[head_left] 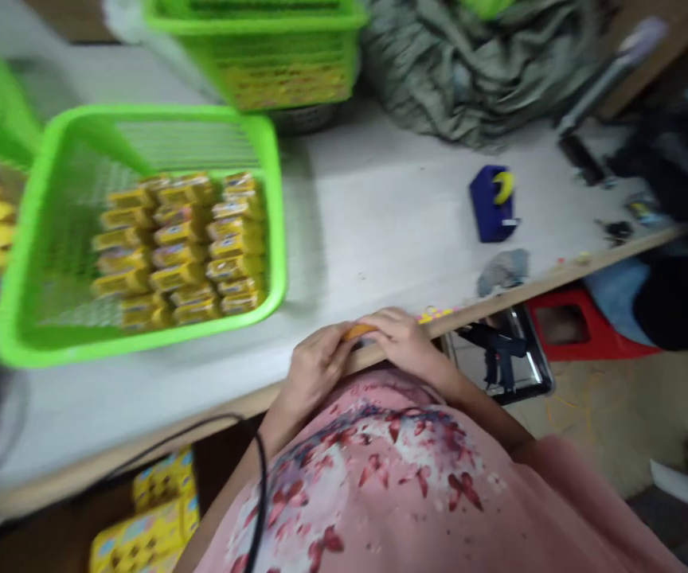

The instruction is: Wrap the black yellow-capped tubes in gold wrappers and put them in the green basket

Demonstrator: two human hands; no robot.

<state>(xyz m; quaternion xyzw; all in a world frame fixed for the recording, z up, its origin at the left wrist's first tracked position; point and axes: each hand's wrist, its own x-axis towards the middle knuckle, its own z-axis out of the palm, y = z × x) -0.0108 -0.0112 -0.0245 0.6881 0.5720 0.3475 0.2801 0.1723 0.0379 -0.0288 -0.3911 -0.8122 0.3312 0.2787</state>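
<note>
The left grip (317, 370) and right grip (400, 342) are both clenched on a small orange object (357, 331), which is mostly hidden under the fingers at the front edge of the pale laminate worktop (380, 199). Left along that edge sits a bright green plastic mesh basket (134, 336) holding rows of yellow-wrapped packets (180, 247).

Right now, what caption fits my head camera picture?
Left hand and right hand hold an orange piece near a green basket of yellow packets.

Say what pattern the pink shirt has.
Dark red flowers on the shirt, best in the head view.
</note>
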